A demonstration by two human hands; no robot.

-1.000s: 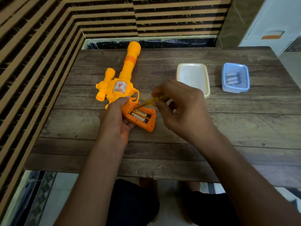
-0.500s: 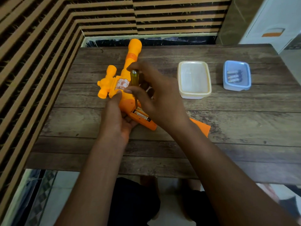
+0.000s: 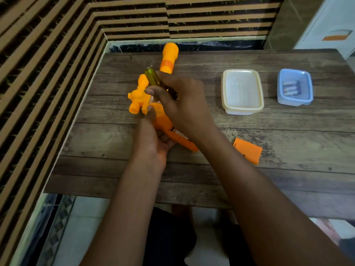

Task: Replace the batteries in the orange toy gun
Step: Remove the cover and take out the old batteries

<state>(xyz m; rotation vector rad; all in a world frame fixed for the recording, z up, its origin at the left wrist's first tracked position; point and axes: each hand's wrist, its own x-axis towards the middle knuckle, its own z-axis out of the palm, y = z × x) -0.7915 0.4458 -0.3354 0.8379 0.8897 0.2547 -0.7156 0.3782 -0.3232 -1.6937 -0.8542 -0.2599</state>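
The orange plastic toy gun (image 3: 136, 100) rested on the brown wooden surface (image 3: 269, 179), its grip held in the left hand (image 3: 151, 144), fingers curled round it. The right hand (image 3: 184, 106) gripped a yellow-green-handled screwdriver (image 3: 151, 76), fingers wrapped round its handle. The loose flat orange battery cover (image 3: 247, 150) lay nearby.

left hand (image 3: 151, 144) grips toy gun (image 3: 137, 96); right hand (image 3: 185, 106) holds screwdriver (image 3: 152, 76)

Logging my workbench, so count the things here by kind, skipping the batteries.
Toy gun: 1
Battery cover: 1
Screwdriver: 1
Plastic tubs: 2, the cream tub and the blue tub
Total: 5
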